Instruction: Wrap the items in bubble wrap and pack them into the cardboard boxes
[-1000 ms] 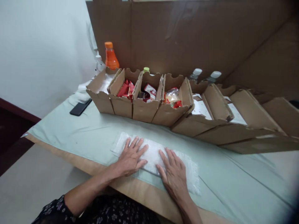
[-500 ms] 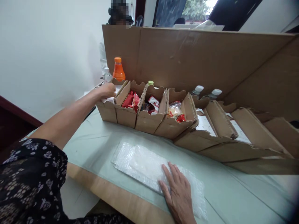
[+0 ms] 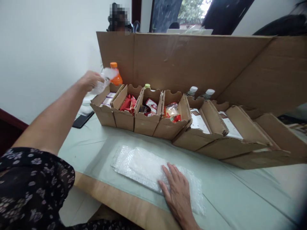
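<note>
Translucent plastic film (image 3: 100,85), crumpled and motion-blurred, is in the left hand (image 3: 90,80) in the head view; fingers closed on it, exact pinch unclear. Leftmost cardboard bin (image 3: 104,116) just below and to the right of that hand; orange-capped bottle (image 3: 116,76) behind the film; black phone (image 3: 82,120) on the body side of the hand. Right hand (image 3: 176,185) palm down, fingers slightly spread, on bubble wrap (image 3: 122,159) that extends leftward from under it. Judgement: light, level right palm should steady the wrap without bursting cells; left grip wants firmness and enough height to clear the bin.
</note>
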Motion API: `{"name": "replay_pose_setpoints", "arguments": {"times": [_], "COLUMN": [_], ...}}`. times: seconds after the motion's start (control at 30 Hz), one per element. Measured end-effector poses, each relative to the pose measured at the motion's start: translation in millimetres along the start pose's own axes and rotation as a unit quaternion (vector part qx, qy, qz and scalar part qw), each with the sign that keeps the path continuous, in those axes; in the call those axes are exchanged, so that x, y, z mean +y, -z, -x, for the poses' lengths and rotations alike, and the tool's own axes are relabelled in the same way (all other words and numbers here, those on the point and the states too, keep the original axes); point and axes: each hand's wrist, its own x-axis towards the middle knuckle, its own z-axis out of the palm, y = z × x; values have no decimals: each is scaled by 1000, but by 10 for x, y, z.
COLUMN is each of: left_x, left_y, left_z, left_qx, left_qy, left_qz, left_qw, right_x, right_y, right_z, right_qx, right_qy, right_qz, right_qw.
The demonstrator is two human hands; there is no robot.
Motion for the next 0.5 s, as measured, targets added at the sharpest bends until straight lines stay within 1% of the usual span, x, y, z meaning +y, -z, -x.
{"name": "replay_pose_setpoints", "arguments": {"times": [0.07,0.1,0.13,0.17,0.2,0.23,0.27,0.3,0.33,0.37,0.43,0.47,0.5], "left_x": [172,291,428,578,731,876,1005,1107,1177,1212,1183,1131,1064], "left_y": [307,406,456,451,389,272,104,-106,-350,-613,-1130,-1348,-1521], "left_z": [221,388,584,802,1030,1261,1489,1711,1924,2126,2471,2603,2701], "left_qx": [17,24,38,44,18,-18,-49,-92,-146,-199,-315,-370,-401], "left_qy": [21,19,-3,-47,-111,-184,-250,-302,-337,-349,-338,-338,-339], "left_qz": [25,35,51,59,66,82,90,88,83,76,35,3,-29], "left_qw": [999,999,998,996,991,979,963,945,926,912,886,865,851], "right_x": [-5,-16,-32,-51,-67,-76,-75,-64,-44,-19,24,33,28], "right_y": [-18,-16,-2,28,73,131,200,278,361,447,621,704,782], "right_z": [-6,-13,-21,-30,-36,-38,-30,-10,26,80,236,325,408], "right_qx": [-6,-12,-20,-23,-22,-10,13,46,87,133,213,238,253], "right_qy": [-15,-26,-37,-49,-62,-77,-97,-123,-155,-190,-262,-292,-315], "right_qz": [-13,-27,-46,-71,-100,-129,-153,-171,-179,-180,-169,-162,-153], "right_qw": [1000,999,998,996,993,989,983,976,968,956,926,912,902]}}
